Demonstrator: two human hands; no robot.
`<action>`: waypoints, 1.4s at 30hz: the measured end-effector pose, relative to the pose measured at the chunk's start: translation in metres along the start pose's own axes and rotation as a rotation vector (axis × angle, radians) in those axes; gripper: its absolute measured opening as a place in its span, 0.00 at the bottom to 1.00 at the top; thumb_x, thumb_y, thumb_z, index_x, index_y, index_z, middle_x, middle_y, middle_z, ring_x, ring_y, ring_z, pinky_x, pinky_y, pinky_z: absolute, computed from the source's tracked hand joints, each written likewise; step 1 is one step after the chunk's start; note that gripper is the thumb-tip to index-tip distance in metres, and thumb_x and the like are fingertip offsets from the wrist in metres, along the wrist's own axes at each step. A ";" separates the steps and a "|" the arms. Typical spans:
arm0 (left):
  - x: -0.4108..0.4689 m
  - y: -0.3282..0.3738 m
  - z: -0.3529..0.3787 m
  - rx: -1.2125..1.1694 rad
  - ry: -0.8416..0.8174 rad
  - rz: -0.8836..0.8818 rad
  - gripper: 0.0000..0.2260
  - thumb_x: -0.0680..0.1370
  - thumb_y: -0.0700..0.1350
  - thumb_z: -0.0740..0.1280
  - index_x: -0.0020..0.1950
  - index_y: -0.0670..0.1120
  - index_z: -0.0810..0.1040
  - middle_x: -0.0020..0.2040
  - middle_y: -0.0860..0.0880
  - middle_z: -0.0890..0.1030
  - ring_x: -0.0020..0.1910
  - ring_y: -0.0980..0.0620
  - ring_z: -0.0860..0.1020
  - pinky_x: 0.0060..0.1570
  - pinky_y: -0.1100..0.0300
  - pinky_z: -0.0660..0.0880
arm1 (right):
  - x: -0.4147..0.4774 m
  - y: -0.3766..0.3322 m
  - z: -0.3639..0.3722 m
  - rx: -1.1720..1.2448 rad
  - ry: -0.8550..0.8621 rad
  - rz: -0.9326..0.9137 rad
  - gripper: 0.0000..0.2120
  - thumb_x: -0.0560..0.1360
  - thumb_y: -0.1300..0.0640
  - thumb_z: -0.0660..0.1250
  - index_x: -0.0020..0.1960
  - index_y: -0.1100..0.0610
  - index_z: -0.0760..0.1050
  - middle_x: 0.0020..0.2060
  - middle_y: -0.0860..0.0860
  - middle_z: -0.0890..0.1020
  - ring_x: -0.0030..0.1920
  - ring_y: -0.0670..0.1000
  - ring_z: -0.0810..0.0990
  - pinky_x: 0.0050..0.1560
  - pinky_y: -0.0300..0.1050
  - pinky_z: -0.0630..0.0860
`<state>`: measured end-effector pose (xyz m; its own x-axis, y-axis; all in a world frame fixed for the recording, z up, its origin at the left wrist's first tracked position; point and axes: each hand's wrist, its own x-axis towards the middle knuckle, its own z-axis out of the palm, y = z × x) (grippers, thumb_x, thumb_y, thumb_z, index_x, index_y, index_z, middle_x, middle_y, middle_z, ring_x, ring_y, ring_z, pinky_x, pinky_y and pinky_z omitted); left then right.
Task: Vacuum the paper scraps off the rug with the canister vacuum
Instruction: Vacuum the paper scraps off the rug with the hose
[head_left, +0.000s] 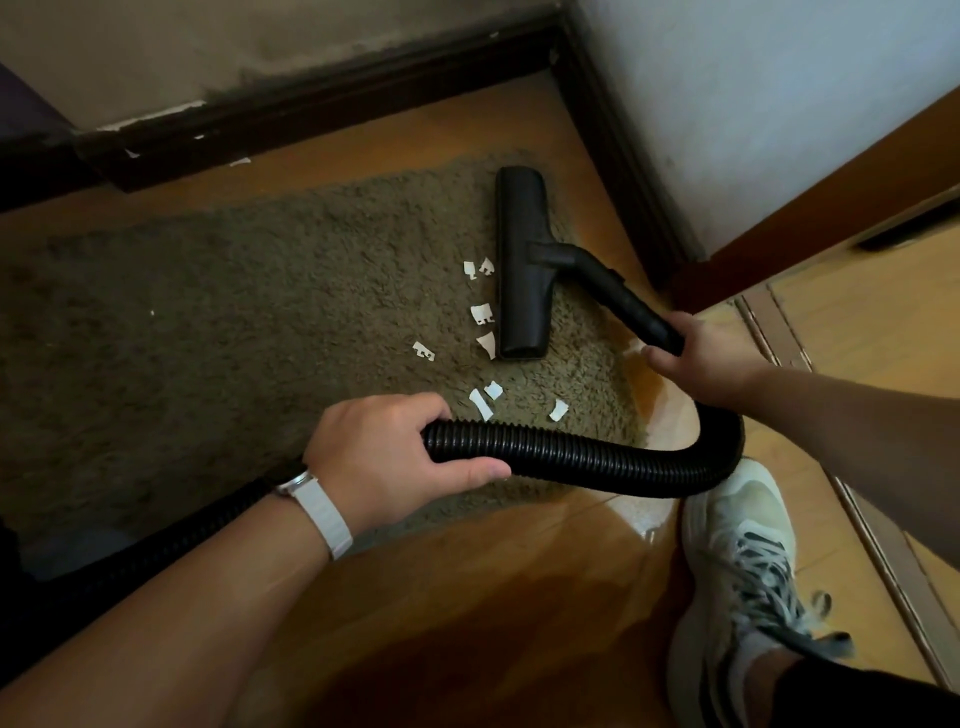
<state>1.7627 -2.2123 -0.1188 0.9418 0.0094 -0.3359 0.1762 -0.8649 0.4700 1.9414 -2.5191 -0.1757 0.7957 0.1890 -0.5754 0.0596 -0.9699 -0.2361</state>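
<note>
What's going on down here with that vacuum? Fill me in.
A person is vacuuming a rug. The right hand grips the black wand and the left hand holds the ribbed hose. The floor head sits flat on the rug near its right edge. About nine white paper scraps lie on the pile just left of the head and nearer the person, not yet picked up.
</note>
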 end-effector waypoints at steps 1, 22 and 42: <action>0.000 -0.001 0.000 0.007 -0.005 0.003 0.34 0.59 0.81 0.51 0.40 0.54 0.76 0.30 0.57 0.75 0.32 0.63 0.74 0.33 0.61 0.72 | 0.001 -0.001 0.002 -0.031 0.008 -0.004 0.14 0.79 0.48 0.67 0.61 0.53 0.72 0.41 0.51 0.78 0.39 0.52 0.78 0.39 0.46 0.73; -0.003 -0.001 0.000 -0.023 0.030 0.043 0.36 0.59 0.84 0.50 0.38 0.54 0.77 0.28 0.58 0.74 0.30 0.64 0.73 0.32 0.61 0.73 | -0.001 -0.016 0.026 0.067 -0.053 -0.103 0.08 0.76 0.52 0.70 0.54 0.52 0.76 0.41 0.54 0.81 0.39 0.53 0.79 0.40 0.47 0.74; -0.001 -0.005 0.005 -0.015 0.043 0.064 0.36 0.61 0.84 0.49 0.37 0.54 0.76 0.27 0.58 0.73 0.28 0.64 0.72 0.29 0.62 0.72 | 0.004 -0.020 0.019 -0.072 -0.041 -0.155 0.11 0.78 0.50 0.68 0.58 0.51 0.74 0.41 0.52 0.79 0.41 0.53 0.79 0.40 0.46 0.72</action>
<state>1.7595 -2.2100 -0.1247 0.9626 -0.0243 -0.2697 0.1190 -0.8567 0.5019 1.9319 -2.4956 -0.1884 0.7486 0.3415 -0.5684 0.2237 -0.9370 -0.2684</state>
